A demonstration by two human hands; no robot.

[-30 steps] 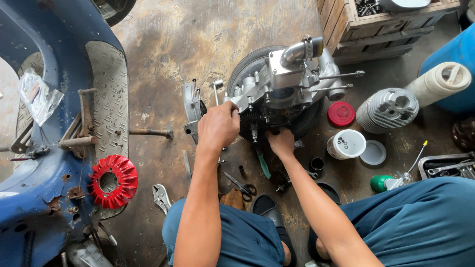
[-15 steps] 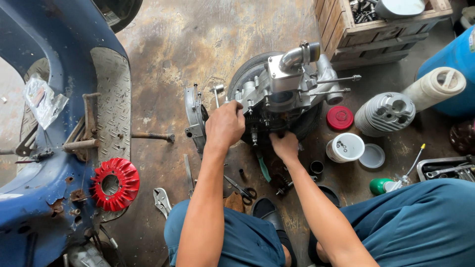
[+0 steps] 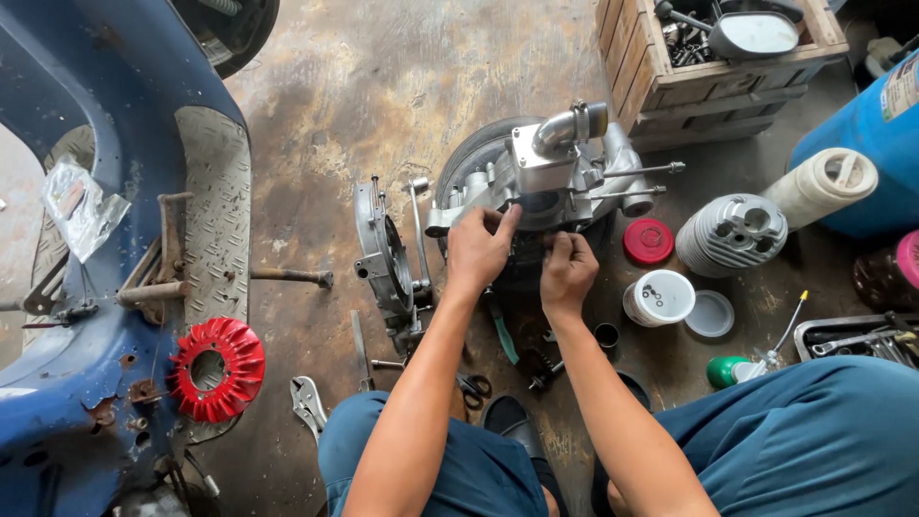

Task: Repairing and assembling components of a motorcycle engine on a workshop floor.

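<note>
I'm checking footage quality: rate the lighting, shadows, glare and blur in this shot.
Head view: soft, even daylight, with only faint shadows under the engine; mild sheen on the stained concrete floor but no harsh glare; left hand and right hand sharp, no motion blur; slight wide-angle stretch at the edges.

Engine (image 3: 550, 182) sits center on floor, w/ left hand (image 3: 479, 251) and right hand (image 3: 568, 271) both on its near side, close together. Casing cover (image 3: 381, 251) stands just left of engine. Scooter body (image 3: 105, 258) fills far left, fan wheel (image 3: 216, 370) on its near end. Finned cylinder (image 3: 731, 234) and tub (image 3: 659, 297) lie right of engine; crate (image 3: 718, 72) behind them. Pliers (image 3: 308, 402) near person's left knee.
</note>
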